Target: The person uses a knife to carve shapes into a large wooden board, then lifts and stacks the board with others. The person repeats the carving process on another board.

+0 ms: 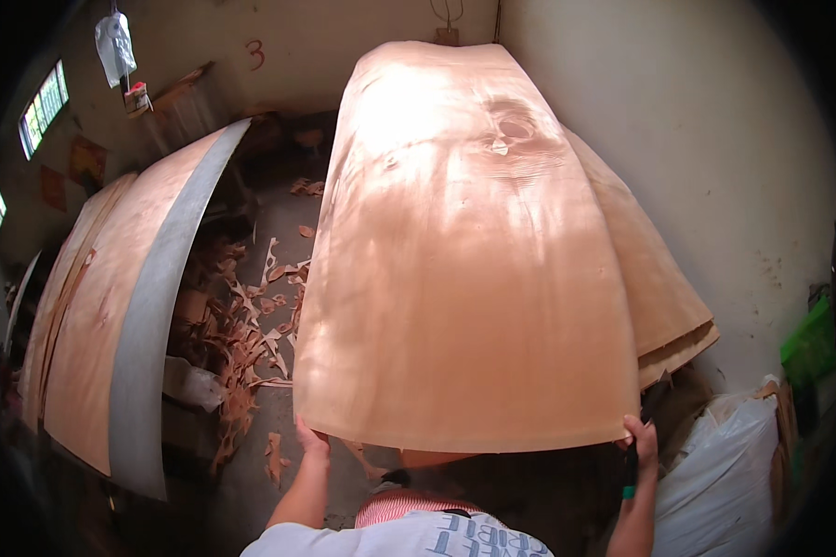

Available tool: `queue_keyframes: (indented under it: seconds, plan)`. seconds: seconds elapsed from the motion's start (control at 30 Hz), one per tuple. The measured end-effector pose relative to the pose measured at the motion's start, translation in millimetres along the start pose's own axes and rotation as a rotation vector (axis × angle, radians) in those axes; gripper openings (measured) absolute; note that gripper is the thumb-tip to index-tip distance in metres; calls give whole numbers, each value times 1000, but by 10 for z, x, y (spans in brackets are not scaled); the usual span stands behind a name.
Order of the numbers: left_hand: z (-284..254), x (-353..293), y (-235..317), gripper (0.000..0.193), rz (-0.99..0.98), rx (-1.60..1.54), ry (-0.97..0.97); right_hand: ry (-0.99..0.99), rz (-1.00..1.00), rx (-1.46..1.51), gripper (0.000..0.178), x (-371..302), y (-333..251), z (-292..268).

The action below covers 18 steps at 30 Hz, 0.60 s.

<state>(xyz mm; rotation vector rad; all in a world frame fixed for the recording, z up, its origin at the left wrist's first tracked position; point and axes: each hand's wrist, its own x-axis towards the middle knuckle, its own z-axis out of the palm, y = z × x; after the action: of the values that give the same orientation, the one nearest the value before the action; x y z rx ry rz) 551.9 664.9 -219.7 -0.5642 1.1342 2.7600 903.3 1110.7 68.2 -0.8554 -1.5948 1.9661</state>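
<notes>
A large, thin tan sheet (464, 306) stretches away from me; whether it is leather or wood veneer I cannot tell. Near its far right is a hole ringed by wrinkles. My left hand (313, 438) is closed on the near left corner. At the near right corner, my right hand (643, 441) grips the sheet's edge. That same hand also holds a slim tool like a knife, with a dark handle (631, 469) ending in green. Part of the fingers on both hands is hidden by the sheet. Under its right side, more tan sheets (655, 269) show in a stack.
To the left, tan sheets (111, 297) lie over a curved-looking grey sheet (158, 278). Many cut scraps (251, 325) litter the floor between the piles. White plastic sacking (720, 464) stands at right, near a green thing (808, 343). A pale wall (697, 121) rises behind.
</notes>
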Motion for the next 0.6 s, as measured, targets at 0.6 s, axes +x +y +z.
queue_keyframes:
  seconds: [0.6]
  plan:
    - [2115,-2305,-1057,21,385,575,9,-52,11,-292,17,1528,-714,-3130]
